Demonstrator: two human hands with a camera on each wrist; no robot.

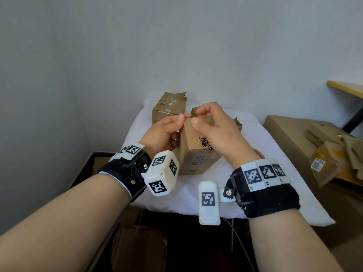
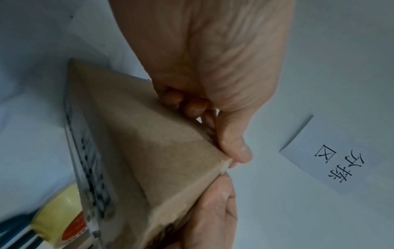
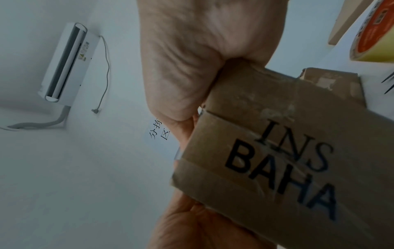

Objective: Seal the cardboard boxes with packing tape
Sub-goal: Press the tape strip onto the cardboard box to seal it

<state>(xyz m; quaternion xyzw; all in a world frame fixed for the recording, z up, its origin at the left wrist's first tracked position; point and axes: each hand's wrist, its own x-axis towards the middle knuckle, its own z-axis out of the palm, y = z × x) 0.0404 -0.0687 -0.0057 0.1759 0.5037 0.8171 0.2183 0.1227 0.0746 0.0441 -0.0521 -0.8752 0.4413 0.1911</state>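
Wall (image 1: pixel 59 75) at far left, plain grey-white.

Left hand (image 1: pixel 164 132): raised over the worktop (image 1: pixel 294 193), which carries a white cover. Thumb and forefinger closed tip to tip at the box's upper left edge; other fingers curled under against the box's left side. What it pinches is too thin to name, perhaps clear tape; cannot tell. In the left wrist view the thumb (image 2: pixel 234 148) lies along the top corner edge of the box.

Back box (image 1: pixel 170 107): stands on the worktop behind the left hand, top flaps torn and partly up, old tape on the top.

Box (image 1: pixel 193 152): centre, between both hands, near end resting on the worktop, far end tipped up and away. Long axis runs away from the person, leaning upward. Printed side faces right; lettering "INS BAHA" reads in the right wrist view (image 3: pixel 287 160).

Right hand (image 1: pixel 214 124): over the top far end of the box, fingers curved, thumb and forefinger tips close together beside the left hand's pinch, palm against the upper right side.

Tape roll (image 1: pixel 258 154): yellowish, orange core, on the worktop just right of the box, mostly hidden by the right wrist.

Carton pile (image 1: pixel 334 150): flattened cardboard, far right, off the worktop.
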